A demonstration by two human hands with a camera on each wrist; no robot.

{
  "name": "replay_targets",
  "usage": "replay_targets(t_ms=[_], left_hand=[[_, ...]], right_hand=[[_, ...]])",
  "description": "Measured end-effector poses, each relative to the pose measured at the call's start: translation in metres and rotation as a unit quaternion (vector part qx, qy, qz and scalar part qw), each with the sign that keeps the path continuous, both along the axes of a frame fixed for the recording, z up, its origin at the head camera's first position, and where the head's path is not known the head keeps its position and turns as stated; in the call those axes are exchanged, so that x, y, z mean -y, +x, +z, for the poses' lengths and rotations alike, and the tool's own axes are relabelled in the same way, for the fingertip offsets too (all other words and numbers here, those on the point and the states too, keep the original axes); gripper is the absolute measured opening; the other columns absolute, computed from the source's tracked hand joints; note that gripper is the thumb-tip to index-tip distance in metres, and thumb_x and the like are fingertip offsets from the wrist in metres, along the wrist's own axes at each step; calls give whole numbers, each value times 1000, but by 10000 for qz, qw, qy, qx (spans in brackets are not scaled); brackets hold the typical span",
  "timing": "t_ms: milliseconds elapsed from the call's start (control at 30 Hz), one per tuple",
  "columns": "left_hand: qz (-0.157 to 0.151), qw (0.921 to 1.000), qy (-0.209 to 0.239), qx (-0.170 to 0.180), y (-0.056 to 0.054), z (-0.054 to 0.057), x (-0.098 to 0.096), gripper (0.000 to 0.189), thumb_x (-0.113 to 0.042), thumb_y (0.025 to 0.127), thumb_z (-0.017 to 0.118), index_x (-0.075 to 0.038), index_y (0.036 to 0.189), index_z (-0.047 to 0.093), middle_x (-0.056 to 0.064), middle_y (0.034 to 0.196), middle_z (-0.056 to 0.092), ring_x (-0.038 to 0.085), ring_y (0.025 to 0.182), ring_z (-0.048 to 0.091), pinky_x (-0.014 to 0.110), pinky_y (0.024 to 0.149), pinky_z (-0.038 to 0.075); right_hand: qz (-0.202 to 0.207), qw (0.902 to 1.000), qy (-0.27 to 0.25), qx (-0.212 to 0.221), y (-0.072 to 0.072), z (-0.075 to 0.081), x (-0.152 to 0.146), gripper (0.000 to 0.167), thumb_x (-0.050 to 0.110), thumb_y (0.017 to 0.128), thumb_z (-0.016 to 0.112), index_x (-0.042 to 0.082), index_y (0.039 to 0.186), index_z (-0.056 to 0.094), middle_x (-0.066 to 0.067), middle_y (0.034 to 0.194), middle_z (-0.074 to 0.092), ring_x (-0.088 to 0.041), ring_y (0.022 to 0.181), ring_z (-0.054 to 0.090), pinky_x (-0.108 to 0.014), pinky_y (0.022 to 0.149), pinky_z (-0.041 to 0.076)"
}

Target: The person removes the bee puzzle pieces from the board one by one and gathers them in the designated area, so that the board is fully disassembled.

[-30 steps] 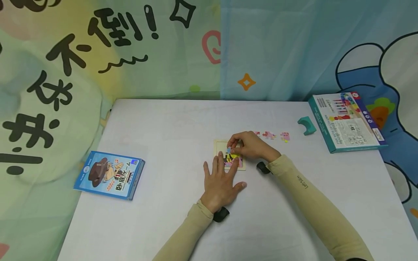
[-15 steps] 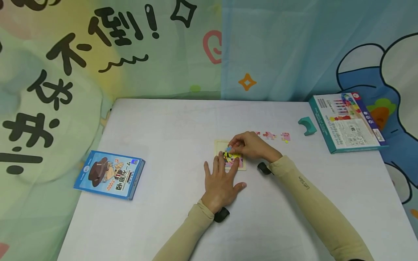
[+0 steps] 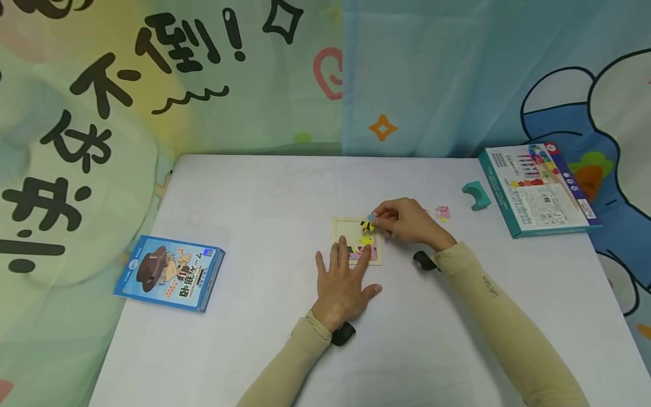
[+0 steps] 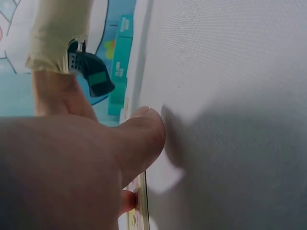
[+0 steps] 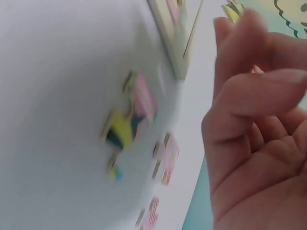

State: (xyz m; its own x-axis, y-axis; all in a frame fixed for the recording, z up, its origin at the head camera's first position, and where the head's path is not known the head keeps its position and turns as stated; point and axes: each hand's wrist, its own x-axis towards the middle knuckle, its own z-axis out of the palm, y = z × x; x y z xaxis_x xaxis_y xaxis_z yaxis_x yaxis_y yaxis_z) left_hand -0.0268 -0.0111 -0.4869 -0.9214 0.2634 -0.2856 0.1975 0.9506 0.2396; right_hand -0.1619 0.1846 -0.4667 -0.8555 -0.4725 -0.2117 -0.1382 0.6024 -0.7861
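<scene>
My right hand [image 3: 407, 219] pinches a yellow-and-black jigsaw piece [image 3: 367, 226] with a blue knob, over the upper right of a wooden puzzle board [image 3: 335, 232]. In the right wrist view the same piece [image 5: 233, 10] shows at the fingertips. My left hand [image 3: 343, 288] lies with fingers spread, its fingertips on the board's lower part and partly covering it. Yellow and pink fitted pieces [image 3: 366, 240] show in the board's lower right. The left wrist view has the left thumb [image 4: 139, 139] on the cloth beside the board's edge [image 4: 143, 201].
Loose pink pieces [image 5: 168, 155] and a yellow-and-dark one [image 5: 120, 132] lie on the white cloth right of the board. Farther right are a teal arch-shaped block [image 3: 476, 195] and a teal-edged box [image 3: 544, 189]. A blue box [image 3: 170, 274] sits at the left.
My right hand has moved right and slightly away with the piece, uncovering more of the board and covering some loose pieces. The left hand has stayed in place.
</scene>
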Motion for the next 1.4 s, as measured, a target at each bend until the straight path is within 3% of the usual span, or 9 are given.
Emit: replay_targets(t_ms=[200, 367, 667, 867, 1100, 1400], left_hand=[[-5, 10000, -72, 2, 0, -1, 1, 85, -70, 98, 58, -35, 170, 26, 23, 177, 14, 38, 163, 23, 70, 127, 15], [-11, 10000, -3, -32, 0, 0, 1, 85, -69, 98, 59, -33, 169, 28, 24, 176, 15, 39, 162, 23, 70, 126, 16], [-39, 10000, 22, -83, 2, 1, 2, 86, -68, 98, 60, -33, 170, 28, 25, 176, 16, 40, 162, 24, 71, 126, 16], [-43, 9998, 61, -184, 3, 2, 1, 85, -67, 98, 62, -32, 169, 31, 25, 175, 19, 40, 161, 26, 71, 125, 18], [-76, 9994, 127, -301, 5, 4, 2, 85, -66, 98, 63, -30, 168, 32, 27, 174, 20, 41, 160, 28, 72, 124, 19], [-124, 9991, 66, -407, 5, 4, 0, 84, -66, 98, 62, -29, 168, 33, 27, 174, 21, 42, 160, 29, 72, 124, 21]], right_hand=[[-239, 9995, -4, -209, 2, 0, -16, 28, 13, 103, 68, 7, 130, 71, -12, 96, 79, -25, 71, 70, -30, 64, 52], [-248, 9992, 184, -266, 2, 1, -31, 27, 15, 103, 69, 10, 129, 74, -9, 97, 77, -22, 78, 69, -31, 70, 54], [-78, 9999, 93, 103, 4, 9, -54, 31, 15, 107, 63, 10, 137, 70, -13, 99, 75, -25, 75, 69, -30, 65, 57], [-487, 9981, 50, 361, 9, 9, -67, 37, 13, 108, 61, 11, 145, 62, -17, 103, 69, -22, 81, 76, -31, 74, 62], [-1248, 9904, 585, 72, 17, 6, -82, 36, 26, 101, 75, 8, 130, 66, -16, 106, 73, -19, 86, 75, -30, 80, 54], [-1317, 9900, 455, 237, 27, 5, -100, 31, 26, 100, 76, 6, 124, 73, -15, 107, 72, -20, 86, 75, -21, 75, 56]])
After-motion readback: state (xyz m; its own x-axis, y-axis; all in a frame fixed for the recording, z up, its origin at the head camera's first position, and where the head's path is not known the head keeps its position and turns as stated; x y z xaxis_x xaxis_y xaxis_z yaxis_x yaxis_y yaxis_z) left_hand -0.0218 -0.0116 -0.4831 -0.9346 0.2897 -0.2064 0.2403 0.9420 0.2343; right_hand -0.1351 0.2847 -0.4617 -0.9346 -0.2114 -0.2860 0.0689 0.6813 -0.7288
